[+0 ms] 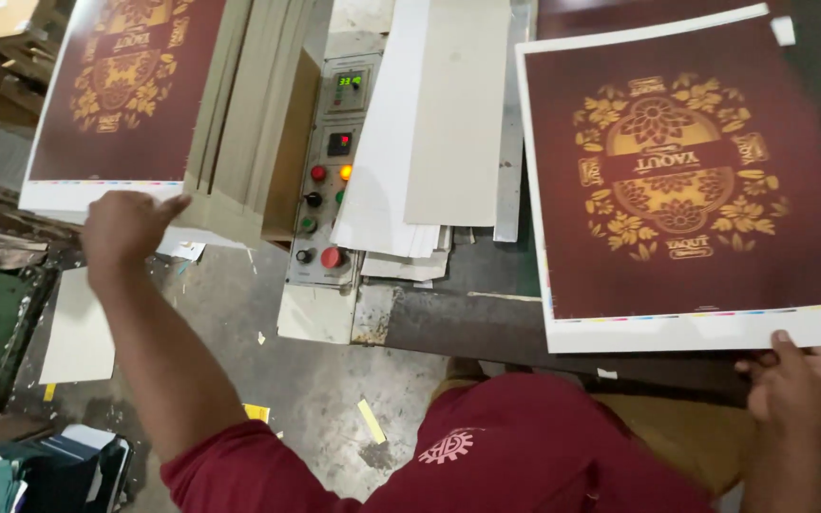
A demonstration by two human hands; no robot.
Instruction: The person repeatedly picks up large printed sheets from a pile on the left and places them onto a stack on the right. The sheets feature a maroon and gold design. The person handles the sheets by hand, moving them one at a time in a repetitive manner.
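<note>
A: Maroon printed sheet (686, 180) with the gold floral emblem, lying on the right, white margin toward the person. Right hand (791, 380) is gripping its near edge, thumb on top, fingers (748, 366) curled under and pinching the margin.

B: And the left hand (125, 233)?

A: Reaching out to the stack of matching maroon sheets (125, 95) on the left. Fingers are lying flat and close together on the white bottom edge of the top sheet; can't tell whether they're actually gripping it or just resting, the angle is hiding the underside.

B: What's between the two?

A: Grey control panel (327, 171) with red, green and black knobs and lit displays, plus a pile of plain white boards (429, 123) leaning beside it. Loose paper scraps (371, 420) lying on the concrete floor (315, 380).

B: Progress?

A: Judging as mid-handling: one sheet is being held on the right, the left stack looks thick, so plenty of sheets are waiting. Neither sheet is sitting under any machine part yet.
</note>
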